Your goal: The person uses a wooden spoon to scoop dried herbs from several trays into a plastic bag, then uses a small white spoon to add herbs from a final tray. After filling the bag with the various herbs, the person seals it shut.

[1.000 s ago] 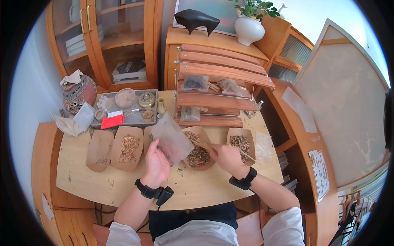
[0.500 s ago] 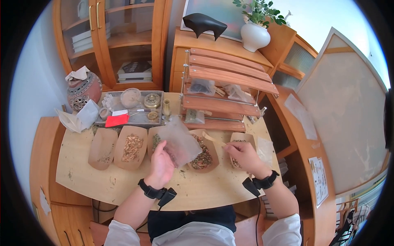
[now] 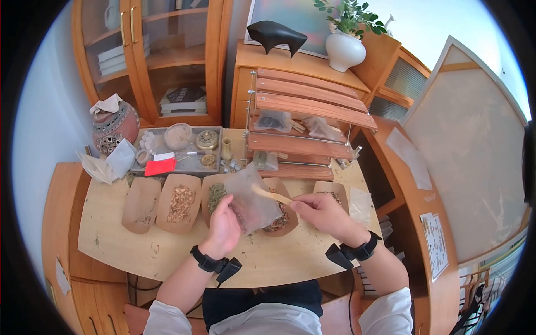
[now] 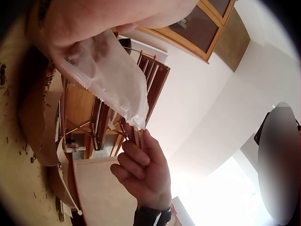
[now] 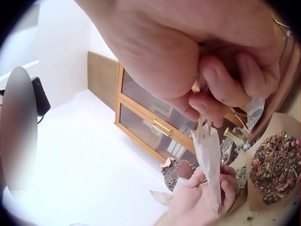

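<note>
1. Our left hand (image 3: pixel 222 230) grips a translucent bag (image 3: pixel 252 204) low down, thumb and fingers about it; the bag tilts above the tabletop (image 3: pixel 167 251), with some reddish contents low inside.
2. Our right hand (image 3: pixel 326 215) pinches a wooden scoop (image 3: pixel 274 195) between thumb and fingers. Its far end is at the bag's upper end; we cannot tell how deep it sits.
3. Below, the bag hides much of the petal tray (image 3: pixel 279 223), whose colourful mix shows clearly in the right wrist view. Our right hand covers the front of the rightmost tray (image 3: pixel 331 192).
4. To the left we see the leaf tray (image 3: pixel 216 195), partly hidden, then the chip tray (image 3: pixel 182 204) and the outermost tray (image 3: pixel 139 201), with a few scraps.
5. Behind the trays, a slatted wooden rack (image 3: pixel 312 103) holds small bags. Left of it stand a slim brass vase (image 3: pixel 226 149) and a grey tray (image 3: pixel 184 162), a red packet (image 3: pixel 160 167) at its front edge.
6. A patterned pot (image 3: pixel 115 129) stands at the far left; a flat clear bag (image 3: pixel 361 205) lies at the right.
</note>
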The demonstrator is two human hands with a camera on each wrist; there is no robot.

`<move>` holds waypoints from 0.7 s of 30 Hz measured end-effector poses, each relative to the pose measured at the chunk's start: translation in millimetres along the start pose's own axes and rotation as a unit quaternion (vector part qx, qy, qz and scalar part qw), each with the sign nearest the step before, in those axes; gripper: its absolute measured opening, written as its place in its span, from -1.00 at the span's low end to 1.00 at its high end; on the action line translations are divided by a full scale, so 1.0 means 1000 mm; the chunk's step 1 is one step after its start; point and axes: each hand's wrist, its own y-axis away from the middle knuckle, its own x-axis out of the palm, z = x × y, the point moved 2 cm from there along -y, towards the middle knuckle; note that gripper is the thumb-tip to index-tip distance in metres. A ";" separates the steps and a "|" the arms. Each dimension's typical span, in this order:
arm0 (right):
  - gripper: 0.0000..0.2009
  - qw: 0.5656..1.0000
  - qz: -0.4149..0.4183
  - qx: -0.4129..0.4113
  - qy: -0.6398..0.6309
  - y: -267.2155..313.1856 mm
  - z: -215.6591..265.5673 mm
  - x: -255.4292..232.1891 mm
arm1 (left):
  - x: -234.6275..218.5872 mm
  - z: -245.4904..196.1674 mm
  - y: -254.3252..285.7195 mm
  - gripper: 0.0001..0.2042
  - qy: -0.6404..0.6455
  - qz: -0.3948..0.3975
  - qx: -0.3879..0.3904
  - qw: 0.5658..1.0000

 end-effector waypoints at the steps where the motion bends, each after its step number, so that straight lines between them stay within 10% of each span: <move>1: -0.66 1.000 -0.011 0.009 0.016 0.005 0.006 -0.002 | 0.000 0.000 0.001 -0.48 0.000 0.000 0.001 1.000; 21: -0.76 0.923 -0.103 -0.009 0.370 0.005 -0.054 -0.005 | -0.005 -0.004 -0.001 -0.50 0.029 -0.052 0.059 0.996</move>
